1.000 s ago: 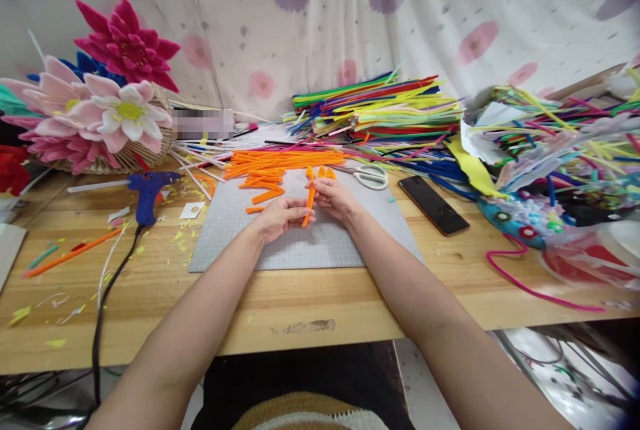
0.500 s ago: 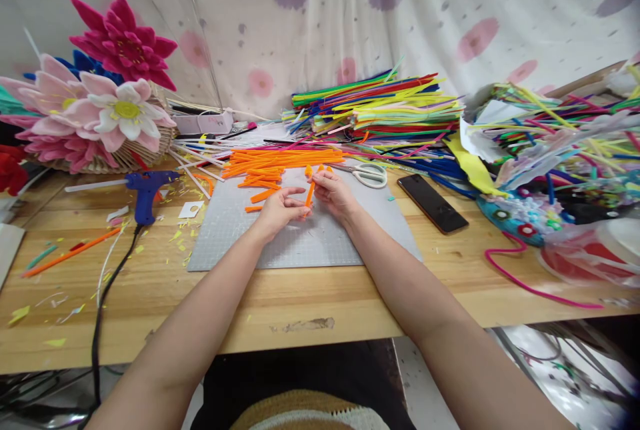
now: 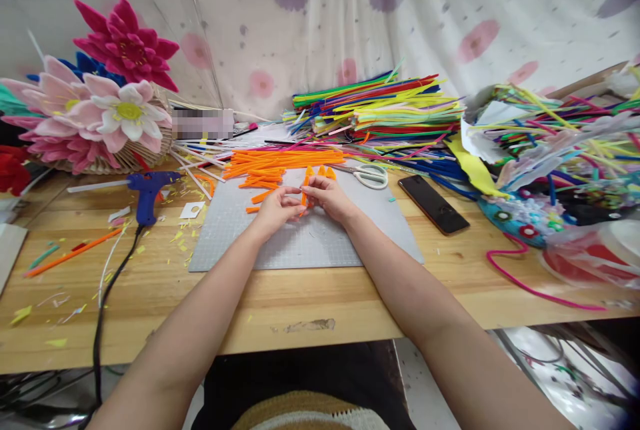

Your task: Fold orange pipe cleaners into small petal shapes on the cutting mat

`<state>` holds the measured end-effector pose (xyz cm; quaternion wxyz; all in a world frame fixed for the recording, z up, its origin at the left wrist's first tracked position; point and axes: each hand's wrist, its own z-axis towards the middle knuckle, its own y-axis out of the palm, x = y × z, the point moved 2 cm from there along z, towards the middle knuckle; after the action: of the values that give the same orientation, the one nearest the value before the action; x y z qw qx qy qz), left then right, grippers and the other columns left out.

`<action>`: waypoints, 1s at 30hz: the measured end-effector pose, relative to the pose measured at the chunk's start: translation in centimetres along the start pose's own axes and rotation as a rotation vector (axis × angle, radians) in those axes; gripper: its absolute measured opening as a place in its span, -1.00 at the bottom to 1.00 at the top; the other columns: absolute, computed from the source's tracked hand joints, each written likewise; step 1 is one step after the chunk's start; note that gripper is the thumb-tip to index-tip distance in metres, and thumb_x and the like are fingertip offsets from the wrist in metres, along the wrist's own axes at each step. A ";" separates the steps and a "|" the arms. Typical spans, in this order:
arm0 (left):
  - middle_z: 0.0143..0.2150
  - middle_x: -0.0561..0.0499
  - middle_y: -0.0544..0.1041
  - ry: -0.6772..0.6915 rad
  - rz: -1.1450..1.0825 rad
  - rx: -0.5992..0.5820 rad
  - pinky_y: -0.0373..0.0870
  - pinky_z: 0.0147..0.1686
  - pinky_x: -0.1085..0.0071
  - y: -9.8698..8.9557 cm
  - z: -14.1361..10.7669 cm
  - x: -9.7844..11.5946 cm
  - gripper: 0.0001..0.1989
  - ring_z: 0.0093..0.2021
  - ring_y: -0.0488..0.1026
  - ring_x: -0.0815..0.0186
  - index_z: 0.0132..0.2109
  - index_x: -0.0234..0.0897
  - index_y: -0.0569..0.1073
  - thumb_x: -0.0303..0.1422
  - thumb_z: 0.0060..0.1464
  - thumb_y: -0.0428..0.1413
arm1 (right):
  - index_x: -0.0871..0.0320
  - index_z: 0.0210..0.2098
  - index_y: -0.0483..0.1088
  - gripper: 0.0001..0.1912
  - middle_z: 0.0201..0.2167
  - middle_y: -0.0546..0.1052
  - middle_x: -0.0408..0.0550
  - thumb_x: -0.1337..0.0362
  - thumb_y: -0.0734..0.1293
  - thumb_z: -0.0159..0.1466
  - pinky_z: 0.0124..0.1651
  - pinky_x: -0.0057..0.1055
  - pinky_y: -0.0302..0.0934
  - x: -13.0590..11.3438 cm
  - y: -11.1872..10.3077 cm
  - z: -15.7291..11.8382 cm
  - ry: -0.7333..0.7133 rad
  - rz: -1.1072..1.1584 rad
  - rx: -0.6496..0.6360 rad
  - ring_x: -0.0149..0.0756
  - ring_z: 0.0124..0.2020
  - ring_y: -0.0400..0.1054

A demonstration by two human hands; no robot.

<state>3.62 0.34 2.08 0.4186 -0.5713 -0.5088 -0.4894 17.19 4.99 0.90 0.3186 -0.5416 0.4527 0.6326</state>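
Both my hands meet over the grey cutting mat. My left hand pinches the lower part of a short orange pipe cleaner, which stands upright between the hands. At its upper part, the fingers of my right hand are closed on the same piece. Just behind the right hand lie a few small orange folded pieces. Cut orange pipe cleaners and longer orange ones are piled on the mat's far side. Scissors with pale handles rest at the mat's back right.
A blue glue gun with a black cord stands left of the mat, near fuzzy flowers. A phone lies to the right. Bundles of coloured pipe cleaners are stacked behind, and a pink one curls near the front edge.
My right hand has shifted slightly left and down, closer to my left hand. The orange pipe cleaner has moved a little left and stands more upright.
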 end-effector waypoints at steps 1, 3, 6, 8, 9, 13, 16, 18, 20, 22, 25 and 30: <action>-0.38 0.01 0.50 0.030 0.040 0.034 0.37 -0.45 0.44 -0.4 0.1 0.1 -0.58 -0.41 0.49 0.33 -0.11 -0.33 0.34 -0.42 -0.19 0.22 | 0.17 -0.48 0.29 -0.68 -0.57 0.28 -0.25 0.12 0.43 -0.09 -0.54 -0.55 -0.02 0.1 -0.2 0.1 -0.002 -0.002 0.023 -0.56 -0.58 0.11; -0.30 -0.03 0.50 0.133 0.152 0.157 0.34 -0.45 0.44 -1.7 0.4 0.4 -0.70 -0.41 0.47 0.34 -0.16 -0.30 0.38 -0.36 -0.11 0.17 | 0.16 -0.46 0.29 -0.68 -0.54 0.30 -0.24 0.11 0.42 -0.08 -0.53 -0.56 -0.01 0.1 -0.6 0.2 -0.011 0.008 0.095 -0.55 -0.55 0.14; -0.30 -0.01 0.50 0.293 0.437 0.354 0.30 -0.32 0.40 -3.6 0.3 0.9 -0.85 -0.33 0.43 0.32 -0.28 -0.24 0.44 -0.32 -0.06 0.13 | 0.13 -0.41 0.27 -0.67 -0.47 0.34 -0.23 0.12 0.41 -0.07 -0.51 -0.57 0.02 -0.1 -1.2 0.2 -0.026 0.037 0.160 -0.53 -0.50 0.19; -0.33 -0.01 0.50 0.308 0.645 0.363 0.28 -0.25 0.36 -4.1 0.0 0.9 -0.89 -0.31 0.40 0.27 -0.33 -0.21 0.47 -0.32 -0.08 0.14 | 0.11 -0.39 0.26 -0.66 -0.43 0.36 -0.22 0.13 0.42 -0.08 -0.48 -0.57 0.07 -0.3 -1.2 0.1 -0.041 0.072 0.154 -0.51 -0.46 0.22; -0.33 -0.02 0.50 0.326 0.742 0.323 0.27 -0.22 0.33 -4.0 -0.2 0.9 -0.90 -0.28 0.39 0.24 -0.34 -0.20 0.47 -0.34 -0.10 0.15 | 0.11 -0.38 0.26 -0.65 -0.42 0.37 -0.22 0.14 0.43 -0.08 -0.46 -0.56 0.09 -0.3 -1.2 0.0 -0.044 0.086 0.143 -0.50 -0.45 0.23; -0.30 -0.07 0.48 0.436 1.003 0.148 0.22 -0.11 0.25 -3.1 -0.5 0.6 -0.93 -0.16 0.34 0.13 -0.40 -0.21 0.46 -0.41 -0.15 0.17 | 0.09 -0.30 0.26 -0.60 -0.43 0.38 -0.22 0.15 0.44 -0.09 -0.41 -0.51 0.17 -0.5 -0.9 -0.2 -0.030 0.102 0.123 -0.47 -0.45 0.27; -0.35 -0.07 0.45 0.434 1.012 0.177 0.23 -0.14 0.26 -3.3 -0.3 0.3 -0.94 -0.19 0.35 0.14 -0.45 -0.21 0.42 -0.45 -0.08 0.10 | 0.04 -0.13 0.21 -0.45 -0.49 0.37 -0.27 0.19 0.44 -0.10 -0.39 -0.48 0.20 -0.4 -1.1 -0.1 -0.031 0.123 0.152 -0.46 -0.47 0.31; -0.34 -0.06 0.45 0.422 0.946 0.262 0.24 -0.15 0.27 -3.7 -0.1 0.2 -0.92 -0.21 0.36 0.17 -0.43 -0.21 0.41 -0.47 -0.05 0.06 | 0.01 -0.08 0.17 -0.40 -0.51 0.36 -0.30 0.21 0.44 -0.09 -0.40 -0.48 0.21 -0.2 -1.3 0.1 -0.038 0.134 0.175 -0.45 -0.49 0.32; -0.33 -0.04 0.44 0.398 0.819 0.366 0.25 -0.17 0.30 -4.0 0.1 0.1 -0.95 -0.24 0.36 0.22 -0.40 -0.22 0.38 -0.45 -0.03 0.05 | 0.04 -0.11 0.19 -0.45 -0.49 0.37 -0.28 0.21 0.42 -0.07 -0.42 -0.49 0.21 0.0 -1.4 0.3 -0.042 0.134 0.189 -0.47 -0.51 0.32; -0.36 0.00 0.42 0.336 0.575 0.446 0.28 -0.24 0.35 -4.1 0.4 0.1 -0.99 -0.32 0.36 0.29 -0.38 -0.24 0.35 -0.41 -0.02 0.05 | 0.08 -0.18 0.22 -0.55 -0.45 0.38 -0.24 0.22 0.39 -0.05 -0.46 -0.51 0.19 0.1 -1.5 0.4 -0.037 0.127 0.197 -0.49 -0.53 0.31; -0.43 0.06 0.41 0.176 0.099 0.457 0.28 -0.40 0.44 -3.7 0.5 -0.1 -0.88 -0.45 0.34 0.40 -0.32 -0.26 0.33 -0.37 -0.07 0.10 | 0.10 -0.23 0.24 -0.64 -0.40 0.39 -0.19 0.24 0.36 -0.02 -0.50 -0.51 0.18 0.1 -1.4 0.4 -0.021 0.108 0.197 -0.49 -0.53 0.32; -0.42 0.05 0.46 0.064 -0.155 0.351 0.29 -0.45 0.47 -2.6 0.4 0.0 -0.73 -0.47 0.36 0.44 -0.31 -0.29 0.37 -0.36 -0.24 0.20 | 0.09 -0.20 0.24 -0.64 -0.39 0.36 -0.19 0.32 0.31 -0.03 -0.49 -0.47 0.23 -0.3 -0.8 0.0 -0.004 0.063 0.159 -0.47 -0.51 0.33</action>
<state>1.06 1.05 1.96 0.4887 -0.4328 -0.6152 -0.4421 17.95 5.34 1.03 0.3414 -0.4987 0.5178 0.6055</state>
